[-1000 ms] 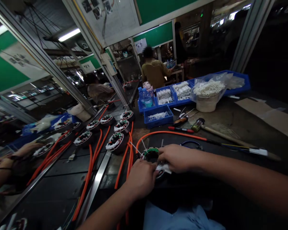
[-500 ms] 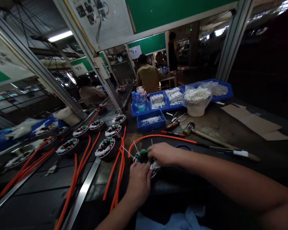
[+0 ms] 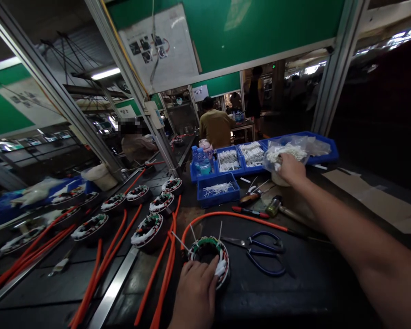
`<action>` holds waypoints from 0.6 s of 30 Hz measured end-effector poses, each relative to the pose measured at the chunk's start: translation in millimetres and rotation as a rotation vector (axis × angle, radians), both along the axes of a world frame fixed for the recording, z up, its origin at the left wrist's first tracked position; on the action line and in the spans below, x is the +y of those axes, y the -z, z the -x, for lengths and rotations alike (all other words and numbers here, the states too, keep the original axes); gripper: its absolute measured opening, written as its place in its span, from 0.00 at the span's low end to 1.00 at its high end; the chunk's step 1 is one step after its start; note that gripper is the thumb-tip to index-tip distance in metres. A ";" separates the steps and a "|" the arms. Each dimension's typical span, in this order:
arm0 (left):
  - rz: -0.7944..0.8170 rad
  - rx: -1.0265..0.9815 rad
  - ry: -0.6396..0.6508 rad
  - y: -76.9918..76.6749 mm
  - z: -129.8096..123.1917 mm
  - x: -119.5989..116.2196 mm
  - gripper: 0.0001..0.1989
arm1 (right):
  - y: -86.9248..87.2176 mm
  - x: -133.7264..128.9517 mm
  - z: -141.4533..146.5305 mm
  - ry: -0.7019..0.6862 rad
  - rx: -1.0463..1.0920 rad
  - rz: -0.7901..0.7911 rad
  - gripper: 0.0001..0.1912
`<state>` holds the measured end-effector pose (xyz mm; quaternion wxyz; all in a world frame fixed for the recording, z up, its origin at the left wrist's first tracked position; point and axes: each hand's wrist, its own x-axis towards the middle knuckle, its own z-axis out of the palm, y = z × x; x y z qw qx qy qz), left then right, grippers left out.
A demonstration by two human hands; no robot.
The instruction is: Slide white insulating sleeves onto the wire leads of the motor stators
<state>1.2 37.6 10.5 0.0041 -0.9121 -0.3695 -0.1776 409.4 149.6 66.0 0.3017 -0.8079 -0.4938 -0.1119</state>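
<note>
A ring-shaped motor stator [image 3: 226,256], with green and white windings and several thin white cable ties sticking up, sits on the dark bench in front of me. My left hand [image 3: 197,283] grips its near left rim, the fingertips by a white piece on the inner edge. Reaching far forward, my right hand [image 3: 290,168] has its fingers curled at the open plastic bag of small white pieces [image 3: 287,151] in a tub; its fingertips are partly hidden. Blue-handled scissors [image 3: 267,251] lie open beside the stator.
Several finished-looking stators [image 3: 147,230] with orange cables [image 3: 173,246] stand to the left. A blue tray [image 3: 217,201] of cable ties, bins of white tubes [image 3: 229,160], bottles [image 3: 202,162], a red marker [image 3: 250,212], a hammer [image 3: 274,205] and cardboard [image 3: 373,196] lie around the bench.
My right hand has left the stator and moved forward and right to the bag of white pieces. My left hand stays at the stator, and the scissors are now uncovered.
</note>
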 end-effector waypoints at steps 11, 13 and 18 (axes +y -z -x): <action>0.030 0.009 0.018 -2.3 0.7 0.3 0.20 | 7.4 6.3 -23.3 -0.031 0.092 -0.206 0.10; 0.035 0.002 0.006 -4.6 -0.9 -1.3 0.20 | -0.2 -4.7 -16.1 -0.085 0.162 -0.321 0.10; 0.098 0.009 -0.054 -11.9 -4.7 -5.3 0.18 | -2.4 -77.0 53.9 -0.393 0.267 -0.473 0.09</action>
